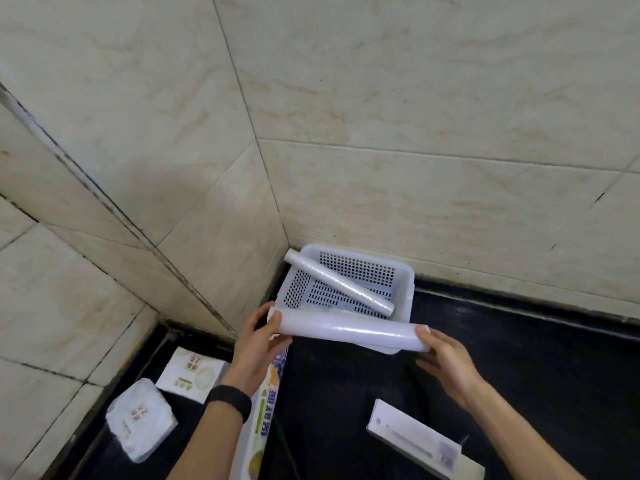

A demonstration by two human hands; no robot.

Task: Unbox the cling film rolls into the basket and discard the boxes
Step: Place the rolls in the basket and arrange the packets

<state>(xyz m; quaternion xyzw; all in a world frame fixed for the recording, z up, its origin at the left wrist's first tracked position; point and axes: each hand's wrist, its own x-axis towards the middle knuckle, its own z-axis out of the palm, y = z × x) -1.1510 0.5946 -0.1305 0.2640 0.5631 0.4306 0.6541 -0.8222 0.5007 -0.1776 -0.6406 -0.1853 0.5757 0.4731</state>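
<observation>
1. The pale, cream tiled walls (415,98) with thin brown streaks fill most of the view and meet in a corner.
2. Below them is a shiny black stone counter (519,358).
3. A white plastic basket with little holes (407,289) sits on the counter, pushed into the corner.
4. One thin white roll of cling film (337,281) already lies slanted inside the basket, with its top end poking over the back left rim.
5. A fatter, shiny white roll of cling film (346,331) is held flat just above the basket's front edge.
6. The left hand (258,344) wraps its fingers and thumb around the left end of this roll.
7. The right hand (445,362) touches the right end with its thumb, while its fingers are spread out under the end, so this hand is only propping the roll.
8. A long printed cardboard box with green and blue writing (265,410) lies on the counter under the left wrist, which wears a black band (230,401).
9. A flat white cardboard box (422,441) lies near the right arm.
10. Two white square packs with small printed labels (140,419) (190,374) sit at the left, close to the wall.
</observation>
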